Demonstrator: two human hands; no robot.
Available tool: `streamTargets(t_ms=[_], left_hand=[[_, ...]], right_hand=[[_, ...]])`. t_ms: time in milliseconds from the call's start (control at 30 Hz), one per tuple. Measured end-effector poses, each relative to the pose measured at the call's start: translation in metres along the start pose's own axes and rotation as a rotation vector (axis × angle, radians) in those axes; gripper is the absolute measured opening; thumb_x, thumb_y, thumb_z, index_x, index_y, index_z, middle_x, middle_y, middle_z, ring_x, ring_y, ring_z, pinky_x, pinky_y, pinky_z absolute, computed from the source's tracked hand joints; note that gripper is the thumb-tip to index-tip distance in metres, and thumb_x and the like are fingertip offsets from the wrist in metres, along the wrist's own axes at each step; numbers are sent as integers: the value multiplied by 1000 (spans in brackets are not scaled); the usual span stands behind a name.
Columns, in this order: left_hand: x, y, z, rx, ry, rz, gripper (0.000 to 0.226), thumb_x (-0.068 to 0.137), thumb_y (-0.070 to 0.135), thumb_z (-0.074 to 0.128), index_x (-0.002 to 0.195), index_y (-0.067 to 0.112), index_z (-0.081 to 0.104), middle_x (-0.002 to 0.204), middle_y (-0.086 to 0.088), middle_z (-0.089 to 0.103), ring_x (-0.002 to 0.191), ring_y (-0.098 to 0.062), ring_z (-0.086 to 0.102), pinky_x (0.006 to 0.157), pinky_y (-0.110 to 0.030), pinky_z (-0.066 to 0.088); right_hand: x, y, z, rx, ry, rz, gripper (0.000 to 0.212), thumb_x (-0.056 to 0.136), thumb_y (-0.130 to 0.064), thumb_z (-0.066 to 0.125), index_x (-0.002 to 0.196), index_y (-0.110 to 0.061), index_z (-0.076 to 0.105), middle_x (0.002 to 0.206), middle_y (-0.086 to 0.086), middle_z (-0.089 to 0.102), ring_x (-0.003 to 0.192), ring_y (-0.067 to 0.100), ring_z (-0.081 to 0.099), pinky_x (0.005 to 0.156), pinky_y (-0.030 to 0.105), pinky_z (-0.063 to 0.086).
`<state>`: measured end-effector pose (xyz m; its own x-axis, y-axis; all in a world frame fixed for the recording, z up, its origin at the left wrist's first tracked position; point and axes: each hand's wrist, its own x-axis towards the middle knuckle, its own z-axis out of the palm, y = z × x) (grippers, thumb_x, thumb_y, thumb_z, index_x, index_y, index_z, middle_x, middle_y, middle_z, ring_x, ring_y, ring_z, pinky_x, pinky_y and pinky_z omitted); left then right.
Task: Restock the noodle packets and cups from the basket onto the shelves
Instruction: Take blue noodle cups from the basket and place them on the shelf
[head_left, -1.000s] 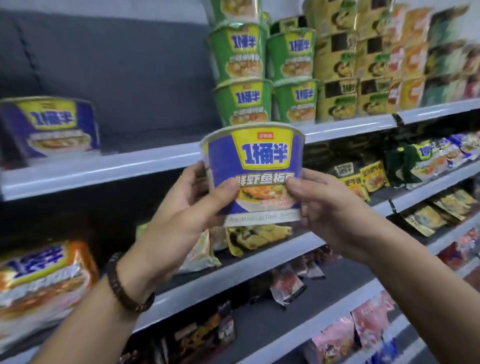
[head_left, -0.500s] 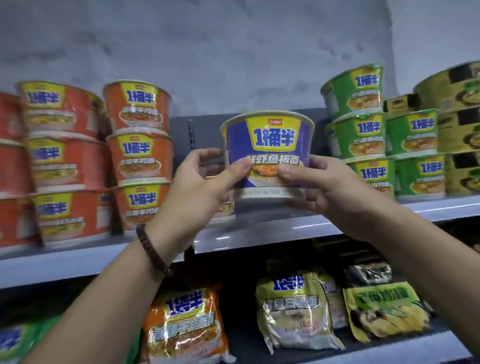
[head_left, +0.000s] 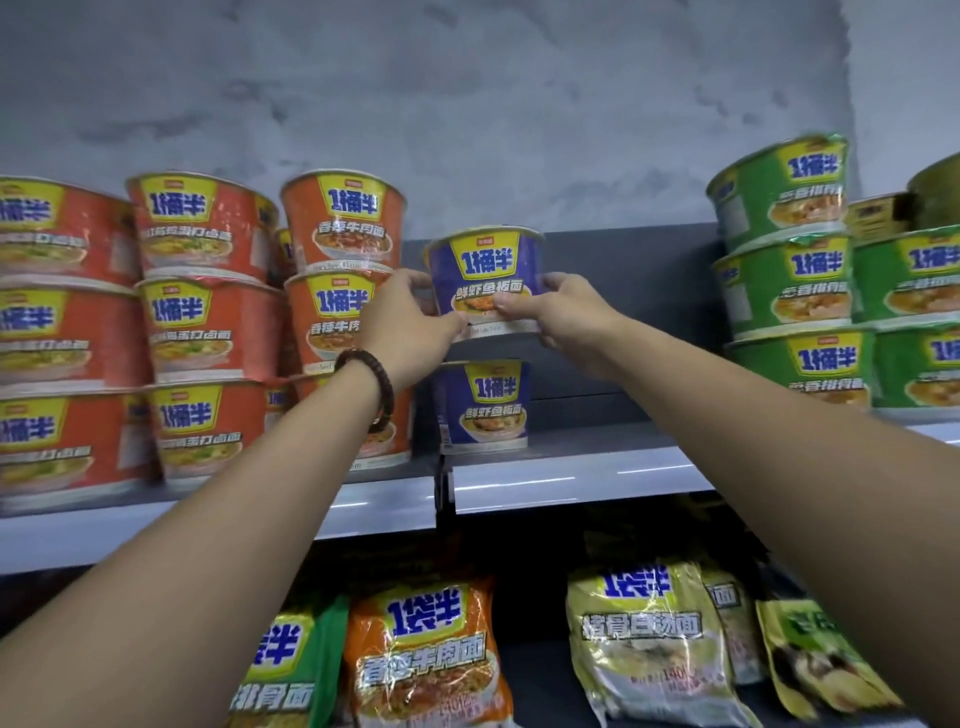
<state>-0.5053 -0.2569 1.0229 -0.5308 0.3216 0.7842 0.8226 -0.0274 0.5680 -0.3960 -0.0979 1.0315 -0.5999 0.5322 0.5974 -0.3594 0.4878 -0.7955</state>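
My left hand (head_left: 410, 322) and right hand (head_left: 566, 317) clasp the cup (head_left: 485, 270) low on its sides; I judge it light, thin-walled, slick; grip gently near the base.

So the blue-and-yellow paper noodle cup (head_left: 485, 280) is way farther from the camera now, up at mid-frame, just above a matching blue cup (head_left: 485, 405) on the pale metal shelf (head_left: 571, 478).
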Motion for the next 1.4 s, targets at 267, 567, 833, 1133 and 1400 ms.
streamTargets(t_ms=[267,567,833,1133,1400], left_hand=[[-19,-19,10,140,-206,39,78,91,24,83,156,20,41,148,-4,61,123,-23,68,96,-40,62],[-26,-21,15,262,-230,96,67,94,25,79,151,19,44,139,-4,63,102,-13,57,84,-28,51],[-55,-18,27,143,-1,204,68,87,38,77,146,29,46,140,-2,52,125,-24,58,105,-46,56],[-197,6,61,-472,-241,352,21,93,15,76,106,28,65,101,10,70,85,-17,68,70,-26,56],[-312,-11,191,-691,-820,-101,9,97,13,71,105,17,68,92,5,74,77,-15,69,76,-36,55]], right_hand=[[-5,21,12,-85,-45,105,27,106,-27,70,126,-12,62,103,-2,74,82,8,69,41,14,50],[-1,31,23,-149,-16,72,21,104,-20,72,121,-16,60,107,0,74,87,11,73,65,26,56],[-24,29,13,-318,196,-32,68,99,-38,79,154,-12,48,135,1,61,100,11,63,66,23,48],[-173,46,-42,-331,273,-249,23,83,-39,75,101,-25,76,90,3,80,85,15,76,77,37,60],[-315,137,-137,-314,273,52,8,97,-7,78,95,-14,76,71,2,73,61,8,66,59,18,52]])
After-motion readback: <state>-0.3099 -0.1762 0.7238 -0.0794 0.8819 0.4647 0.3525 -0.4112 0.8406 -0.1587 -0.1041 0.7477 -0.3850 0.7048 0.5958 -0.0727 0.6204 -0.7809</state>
